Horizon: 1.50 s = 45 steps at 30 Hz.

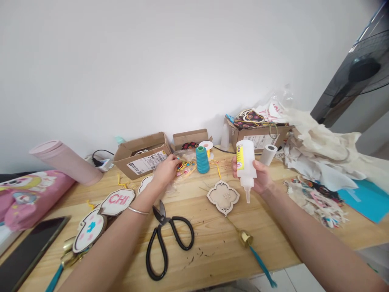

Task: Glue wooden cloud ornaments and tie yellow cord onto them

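Observation:
My right hand (261, 178) is closed around a white squeeze glue bottle (249, 162) with a yellow label. Its nozzle points down, held in the air to the right of a wooden quatrefoil pendant (223, 197). The pendant lies flat, with a yellow cord above it and a brass bell (245, 238) with a teal tassel below. My left hand (166, 169) reaches to a small heap of yellow cords and colourful bits (186, 167) on clear plastic. Its fingers are curled together there; what they pinch is hidden. Beside the heap stands a teal thread cone (202, 160).
Black-handled scissors (164, 235) lie between my forearms. Finished pendants (117, 202) and a phone (33, 247) are at left. Cardboard boxes (141, 156) line the wall, near a pink tumbler (68, 162). Fabric scraps (316, 202) and a white roll (268, 155) sit at right.

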{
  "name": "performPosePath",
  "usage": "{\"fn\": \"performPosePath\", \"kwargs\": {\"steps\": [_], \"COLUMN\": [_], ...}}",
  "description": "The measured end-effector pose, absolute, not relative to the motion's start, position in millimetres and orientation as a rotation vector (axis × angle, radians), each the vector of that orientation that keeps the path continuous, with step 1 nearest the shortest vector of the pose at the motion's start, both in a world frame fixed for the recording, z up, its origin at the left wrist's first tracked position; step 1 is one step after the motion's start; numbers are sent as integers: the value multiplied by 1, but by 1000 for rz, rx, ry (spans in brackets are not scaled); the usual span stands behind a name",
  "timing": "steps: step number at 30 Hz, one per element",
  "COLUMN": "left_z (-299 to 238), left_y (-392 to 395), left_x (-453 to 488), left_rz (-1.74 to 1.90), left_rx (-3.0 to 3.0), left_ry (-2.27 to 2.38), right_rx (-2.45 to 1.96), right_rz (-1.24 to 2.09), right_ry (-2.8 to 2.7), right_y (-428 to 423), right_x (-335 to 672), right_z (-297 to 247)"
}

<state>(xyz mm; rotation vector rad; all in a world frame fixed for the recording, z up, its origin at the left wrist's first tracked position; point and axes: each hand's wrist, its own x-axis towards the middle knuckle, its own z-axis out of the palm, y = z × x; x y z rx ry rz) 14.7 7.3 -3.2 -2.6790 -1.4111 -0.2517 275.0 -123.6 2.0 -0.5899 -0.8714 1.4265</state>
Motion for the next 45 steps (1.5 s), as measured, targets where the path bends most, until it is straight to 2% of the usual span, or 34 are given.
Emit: {"fn": "performPosePath", "kwargs": {"steps": [29,33,41,45], "left_z": [12,12,14,11], "left_y": [13,10,1,1], "left_x": [44,40,24,17], "left_rz": [86,-168,-965,-1363], "left_rx": [-2644,-2750,-2827,-2731], "left_ry": [-1293,-1365,-1940,-2003], "right_rx": [-400,-463,-843,-1047], "right_rz": [1502,1395,1078,922], "right_ry": [-871,-908,-1057,-1169], "right_y": [-123,-124,-131,-140], "right_x": [276,277,274,269], "right_z": [2,4,23,18]}}
